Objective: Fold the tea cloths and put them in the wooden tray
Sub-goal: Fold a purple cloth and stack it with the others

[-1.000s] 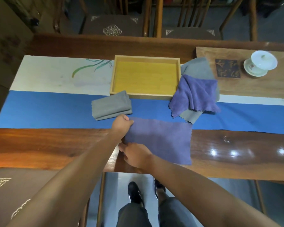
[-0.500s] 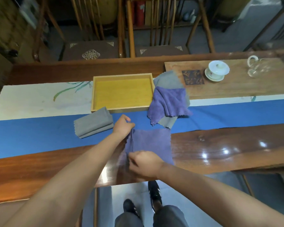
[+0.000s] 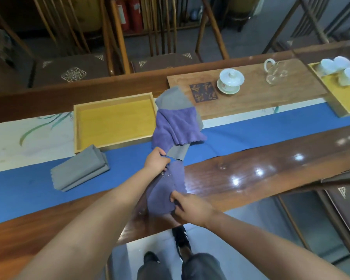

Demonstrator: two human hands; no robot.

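Purple tea cloth [image 3: 167,191] lies at the near edge of the table [image 3: 271,168], narrower than a second ago, when it lay spread flat and wide — it is now folded into a long strip running from the blue runner [image 3: 28,190] toward the person. The left hand [image 3: 156,163] pinches its far end, fingers curled on the cloth; the right hand [image 3: 190,206] pinches its near end, thumb on top. Both hands were at the cloth's left side before; the right hand now sits on its right.

No lettering can be read. A dark square coaster [image 3: 204,94] bears gold marks too blurred to make out, and the brown chair cushions [image 3: 73,74] beyond the far edge carry pale ornamental patterns.

The wooden tray [image 3: 113,102] stands toward the far edge with no cloth in it. A folded grey cloth [image 3: 80,168] lies on the runner just in front of the tray's near left corner. Right of the tray, a crumpled purple cloth [image 3: 176,126] rests on an unfolded grey cloth [image 3: 171,99].

The view has swung right since the earlier frame — a glass pitcher [image 3: 275,74] and a second tray [image 3: 348,98] holding white cups [image 3: 339,70] now show at the right end, past the white lidded cup [image 3: 230,81] on its wooden board [image 3: 271,93]. The table is glossy dark wood, with wooden chairs behind it.
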